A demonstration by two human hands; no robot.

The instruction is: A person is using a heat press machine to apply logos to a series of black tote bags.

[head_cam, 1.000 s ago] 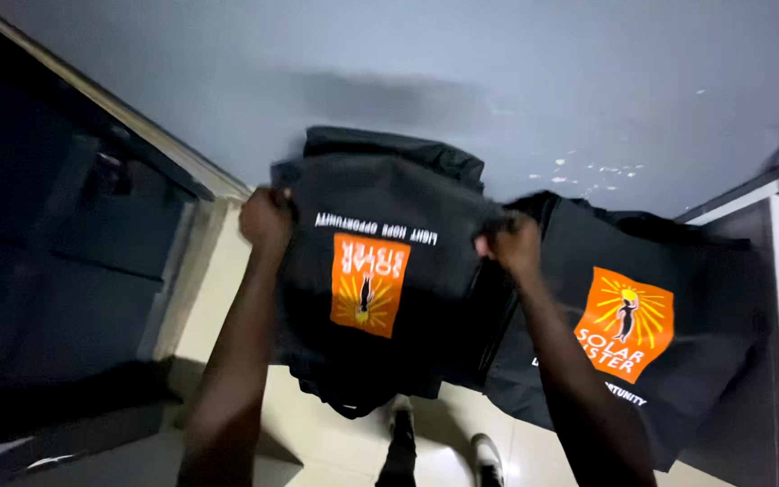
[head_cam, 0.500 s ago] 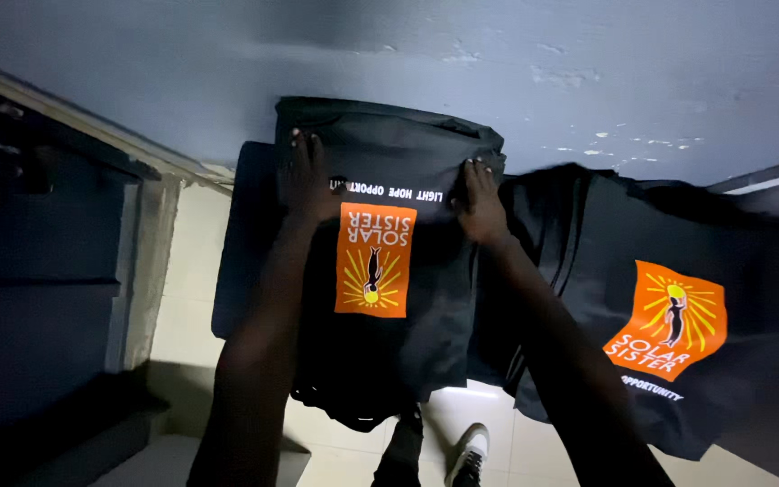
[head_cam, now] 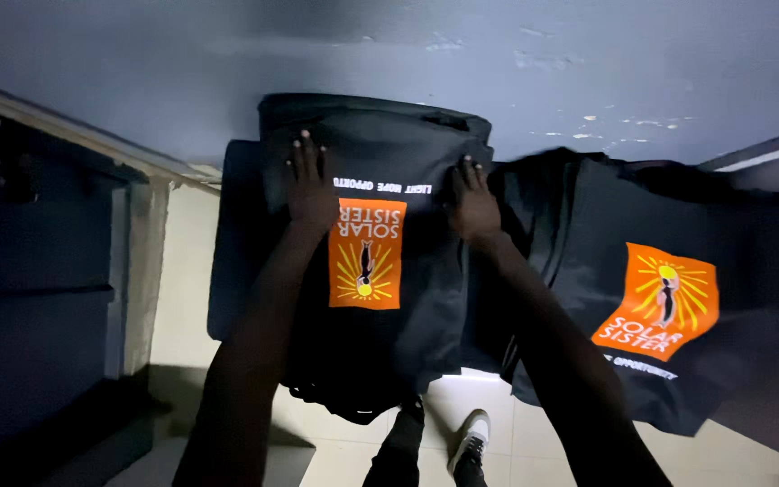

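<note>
Black cloth bag [head_cam: 380, 271] lay on a stack by the blue wall [head_cam: 498, 54]; left hand [head_cam: 311, 185] and right hand [head_cam: 472, 200] pressed flat, fingers spread, gripping nothing, smoothing it

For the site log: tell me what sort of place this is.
Probably an indoor workroom or storeroom, dimly lit. Both hands, left hand and right hand, press flat on a stack of black bags with orange panels; another black bag lies beside it, above a pale tiled floor.

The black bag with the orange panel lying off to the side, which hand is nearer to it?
Right. The right hand presses the stacked bag beside the side bag; the left hand is farther away.
</note>
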